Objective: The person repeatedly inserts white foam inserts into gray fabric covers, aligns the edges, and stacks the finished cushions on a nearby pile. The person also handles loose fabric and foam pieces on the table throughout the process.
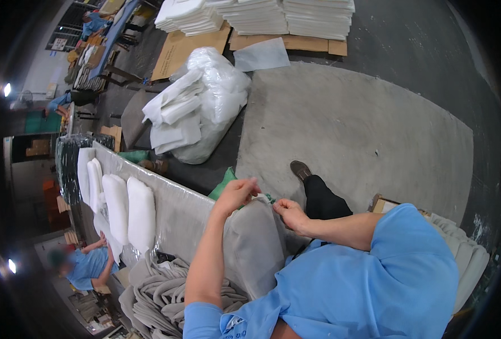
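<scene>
A grey fabric-covered cushion [253, 243] stands in front of my body, its rounded top end at my hands. My right hand [291, 216] is closed in a pinch on a thin, bunched green strip [270, 198] at that end. My left hand [238, 196] is at the cushion's far corner with its fingers drawn together; what lies between them is hidden. A bit of white material shows between the two hands. Just beyond my left hand is a piece of green fabric or a green bag [224, 183], partly covered by the hand.
A plastic-wrapped table [177, 198] bears white pads [141, 212]; a person [95, 260] works there. Grey covers [160, 291] are heaped beside me. Ahead are a clear plastic bag [219, 85] of white pads, stacked white sheets [256, 17] on cardboard, and a large grey floor mat [352, 124].
</scene>
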Demonstrator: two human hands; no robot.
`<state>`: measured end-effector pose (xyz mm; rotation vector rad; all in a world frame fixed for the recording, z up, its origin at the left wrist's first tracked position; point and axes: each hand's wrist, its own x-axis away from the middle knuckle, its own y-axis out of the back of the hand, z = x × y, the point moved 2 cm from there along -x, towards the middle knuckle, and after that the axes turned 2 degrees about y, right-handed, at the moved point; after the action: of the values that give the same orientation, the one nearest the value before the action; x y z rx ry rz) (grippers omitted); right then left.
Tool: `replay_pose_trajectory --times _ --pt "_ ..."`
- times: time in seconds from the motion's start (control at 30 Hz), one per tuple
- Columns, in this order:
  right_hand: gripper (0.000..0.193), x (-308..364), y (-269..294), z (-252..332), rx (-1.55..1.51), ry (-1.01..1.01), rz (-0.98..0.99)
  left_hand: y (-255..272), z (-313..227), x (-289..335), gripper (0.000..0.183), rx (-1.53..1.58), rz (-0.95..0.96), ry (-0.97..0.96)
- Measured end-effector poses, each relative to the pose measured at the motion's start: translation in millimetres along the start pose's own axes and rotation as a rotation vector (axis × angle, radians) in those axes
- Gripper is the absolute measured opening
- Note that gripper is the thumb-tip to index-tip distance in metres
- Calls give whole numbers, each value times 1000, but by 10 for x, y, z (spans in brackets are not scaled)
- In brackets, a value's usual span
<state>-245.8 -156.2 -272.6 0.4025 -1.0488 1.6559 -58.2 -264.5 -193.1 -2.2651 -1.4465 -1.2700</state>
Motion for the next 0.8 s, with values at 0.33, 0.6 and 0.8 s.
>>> replay_pose_trajectory --times 0.33,0.6,0.8 --pt "22 -209 -96 -52 -271 -26 -181 -292 -424 -165 43 -811 205 -23" --pt "21 -327 -66 -21 -274 26 -110 -350 -366 -373 37 -910 270 3" --pt "28 -415 -99 -81 -261 41 -93 -301 -229 -601 26 -581 386 239"
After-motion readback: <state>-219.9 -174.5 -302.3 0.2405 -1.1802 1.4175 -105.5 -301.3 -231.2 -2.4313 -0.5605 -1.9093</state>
